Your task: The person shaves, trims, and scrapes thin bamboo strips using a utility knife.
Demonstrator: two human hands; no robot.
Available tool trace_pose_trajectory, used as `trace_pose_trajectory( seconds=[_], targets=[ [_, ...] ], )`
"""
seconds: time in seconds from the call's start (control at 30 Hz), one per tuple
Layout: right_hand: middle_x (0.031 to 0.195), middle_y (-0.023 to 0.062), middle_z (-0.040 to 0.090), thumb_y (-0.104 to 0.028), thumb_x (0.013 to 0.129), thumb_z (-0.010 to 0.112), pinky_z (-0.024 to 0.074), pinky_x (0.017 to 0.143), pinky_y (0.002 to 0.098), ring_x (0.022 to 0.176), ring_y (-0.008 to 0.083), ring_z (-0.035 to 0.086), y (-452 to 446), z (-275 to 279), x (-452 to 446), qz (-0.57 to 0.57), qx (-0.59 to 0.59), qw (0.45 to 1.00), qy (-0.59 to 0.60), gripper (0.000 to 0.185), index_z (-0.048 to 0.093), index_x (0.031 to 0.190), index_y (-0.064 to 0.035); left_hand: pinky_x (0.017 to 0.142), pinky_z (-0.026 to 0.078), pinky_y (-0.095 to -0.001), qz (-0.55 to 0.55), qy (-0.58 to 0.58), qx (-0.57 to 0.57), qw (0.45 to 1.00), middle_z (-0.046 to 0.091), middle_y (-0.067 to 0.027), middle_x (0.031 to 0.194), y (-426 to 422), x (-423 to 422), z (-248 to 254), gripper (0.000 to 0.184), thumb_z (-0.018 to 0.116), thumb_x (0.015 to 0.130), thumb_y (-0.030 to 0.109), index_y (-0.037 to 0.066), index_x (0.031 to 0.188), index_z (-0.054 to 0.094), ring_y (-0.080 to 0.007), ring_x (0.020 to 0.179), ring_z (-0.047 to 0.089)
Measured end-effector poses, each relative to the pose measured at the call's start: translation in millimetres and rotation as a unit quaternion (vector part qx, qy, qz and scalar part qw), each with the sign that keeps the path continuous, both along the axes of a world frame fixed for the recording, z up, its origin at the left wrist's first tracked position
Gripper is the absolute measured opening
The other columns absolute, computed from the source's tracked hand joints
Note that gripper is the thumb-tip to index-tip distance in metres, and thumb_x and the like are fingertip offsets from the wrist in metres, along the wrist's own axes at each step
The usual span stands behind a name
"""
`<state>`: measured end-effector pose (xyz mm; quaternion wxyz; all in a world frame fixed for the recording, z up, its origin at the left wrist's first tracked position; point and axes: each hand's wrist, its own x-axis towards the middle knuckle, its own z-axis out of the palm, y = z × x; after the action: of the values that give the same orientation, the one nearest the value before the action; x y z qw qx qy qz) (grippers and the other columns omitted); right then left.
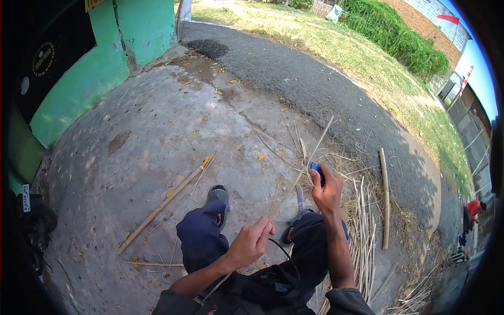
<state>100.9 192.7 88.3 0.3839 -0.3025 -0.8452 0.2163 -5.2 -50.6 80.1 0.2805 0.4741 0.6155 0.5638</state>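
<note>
My left hand (249, 244) is closed in front of my lap, pinching the near end of a thin, pale bamboo strip (287, 195). The strip slants up and away to the right, past my right hand. In my right hand (327, 190) is a blue-and-dark tool (315, 168), gripped right beside the strip; its working end is hidden, so its kind cannot be told. A grey blade-like piece (300, 196) shows near my right shoe (288, 234); I cannot tell what it belongs to.
Many split bamboo strips (363, 223) lie beside my right leg. One thick pole (385, 199) is farther right, and a long bamboo stick (168, 199) lies left with yellow leaves. A green wall (79, 89) stands left. A person in red (474, 211) is at far right.
</note>
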Motion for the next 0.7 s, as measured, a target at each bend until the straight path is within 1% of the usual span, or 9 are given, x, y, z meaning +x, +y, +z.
trace_pose_trajectory(
  seconds=[0.07,0.2,0.3,0.4,0.47,0.53,0.6,0.63,0.7],
  targets=[
    [0.063,0.0153,0.06,-0.033,0.099,0.072,0.0448,0.055,0.0425,0.055,0.0356,0.062,5.0,2.2,4.0,0.011,0.064,0.998,-0.024,0.028,0.066,0.092,-0.0069,0.055,0.042,-0.0401,-0.01,0.005,-0.048,0.999,0.054,-0.0152,0.066,-13.5,2.0,4.5,0.017,0.049,0.109,0.009,0.0,0.098,0.056,-0.0288,0.053,0.056],
    [0.061,0.0143,0.057,-0.033,0.1,0.071,0.0415,0.054,0.044,0.054,0.0373,0.059,6.3,2.0,1.2,0.009,0.069,0.998,0.002,0.028,0.066,0.092,-0.0064,0.056,0.042,-0.0403,-0.005,0.006,-0.081,0.997,0.054,-0.0154,0.066,-35.2,4.5,-0.8,0.016,0.049,0.109,0.008,0.0,0.098,0.057,-0.0293,0.054,0.057],
    [0.059,0.0126,0.051,-0.035,0.106,0.063,0.0352,0.053,0.043,0.049,0.0258,0.047,63.9,-2.7,17.5,-0.08,0.048,0.994,0.062,0.037,0.065,0.092,-0.0016,0.057,0.044,-0.0393,-0.03,0.005,-0.079,0.996,0.056,-0.0148,0.067,-60.5,18.8,-2.0,0.016,0.049,0.109,0.009,0.0,0.099,0.057,-0.0287,0.055,0.06],
    [0.059,0.0062,0.049,-0.043,0.109,0.058,0.0328,0.051,0.0372,0.051,0.0157,0.041,124.6,-7.8,49.0,-0.17,0.041,0.98,0.093,0.046,0.064,0.09,-0.001,0.056,0.044,-0.0332,-0.041,-0.011,-0.062,0.997,0.055,-0.0088,0.062,-86.2,28.1,-7.7,0.021,0.049,0.11,0.011,0.0,0.096,0.06,-0.0187,0.054,0.058],
    [0.061,-0.0033,0.045,-0.047,0.111,0.053,0.0251,0.047,0.0298,0.05,0.0071,0.037,148.7,-23.8,64.1,-0.105,-0.265,0.955,0.083,0.05,0.064,0.088,-0.0042,0.057,0.046,-0.0326,-0.014,-0.027,-0.106,0.994,0.056,-0.0087,0.063,-98.5,25.8,-11.5,0.022,0.048,0.11,0.012,0.0,0.096,0.061,-0.0185,0.055,0.06],
    [0.064,-0.0035,0.048,-0.051,0.11,0.052,0.0226,0.045,0.0259,0.05,0.0038,0.033,145.9,-30.6,65.2,-0.073,-0.369,0.926,0.023,0.052,0.07,0.097,-0.0043,0.056,0.044,-0.0318,0.011,-0.028,-0.117,0.993,0.056,-0.007,0.062,-98.0,12.2,-19.7,0.024,0.048,0.111,0.014,-0.001,0.096,0.061,-0.0155,0.055,0.058],
    [0.068,0.0005,0.057,-0.058,0.106,0.055,0.0355,0.049,0.0297,0.053,0.0096,0.046,138.7,-34.0,65.1,-0.003,-0.443,0.886,-0.136,0.06,0.077,0.104,-0.0024,0.052,0.04,-0.0294,0.017,-0.085,-0.098,0.991,0.054,-0.0032,0.061,-90.1,-1.5,-31.1,0.028,0.046,0.112,0.016,-0.001,0.096,0.061,-0.0107,0.054,0.055],
    [0.073,0.0039,0.063,-0.062,0.103,0.058,0.0442,0.055,0.0312,0.06,0.012,0.055,134.3,-34.1,58.4,-0.006,-0.359,0.887,-0.289,0.063,0.076,0.106,-0.0013,0.049,0.036,-0.0259,-0.005,-0.144,-0.099,0.985,0.049,0.0003,0.062,-84.7,-7.6,-28.9,0.031,0.044,0.114,0.02,-0.001,0.098,0.06,-0.0076,0.052,0.048],
    [0.074,0.0045,0.065,-0.062,0.102,0.06,0.0471,0.059,0.0321,0.065,0.013,0.059,126.4,-28.6,52.5,0.08,-0.301,0.877,-0.366,0.063,0.076,0.107,-0.0008,0.048,0.036,-0.0247,-0.026,-0.256,-0.099,0.961,0.046,0.0011,0.064,-71.5,-20.0,-34.9,0.031,0.043,0.114,0.021,-0.001,0.101,0.06,-0.0073,0.051,0.045]
  ],
)
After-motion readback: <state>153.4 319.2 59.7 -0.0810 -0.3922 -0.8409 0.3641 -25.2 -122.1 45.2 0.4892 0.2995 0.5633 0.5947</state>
